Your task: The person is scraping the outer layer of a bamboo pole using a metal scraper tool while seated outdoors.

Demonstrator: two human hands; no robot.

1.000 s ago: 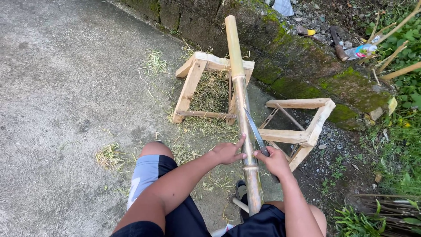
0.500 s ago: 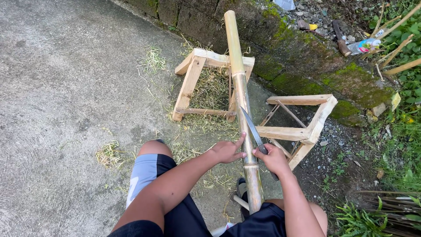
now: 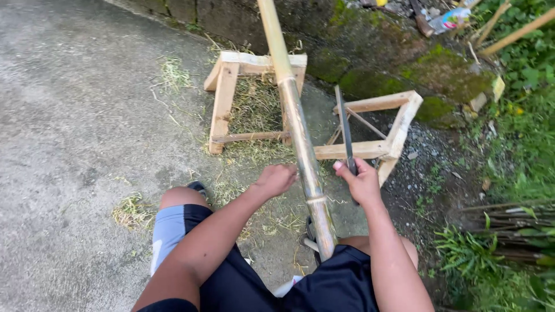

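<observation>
1. The left hand (image 3: 276,179) was curled against the left side of the bamboo pole (image 3: 298,124), steadying it; how tightly the fingers closed round it could not be told.
2. The right hand (image 3: 361,184) was closed round the handle of a long knife (image 3: 344,127), with the blade raised and pointing away from the person, just to the right of the pole and apart from it.
3. The pole ran from between the person's knees up over the near wooden stand (image 3: 228,98) and out of the top of the view.
4. To do the cut well, in my judgement, the blade had to meet the pole beyond the left hand's fingers and travel away from the body, while the left hand kept the pole from rolling.
5. A second wooden stand (image 3: 399,124) stood just right of the knife, so a swing to that side had little room.
6. The mossy stone wall (image 3: 376,63) closed the far side, with weeds and loose sticks (image 3: 509,228) to the right.
7. Open concrete ground (image 3: 87,133), littered with shavings, lay to the left and gave the freest space.
</observation>
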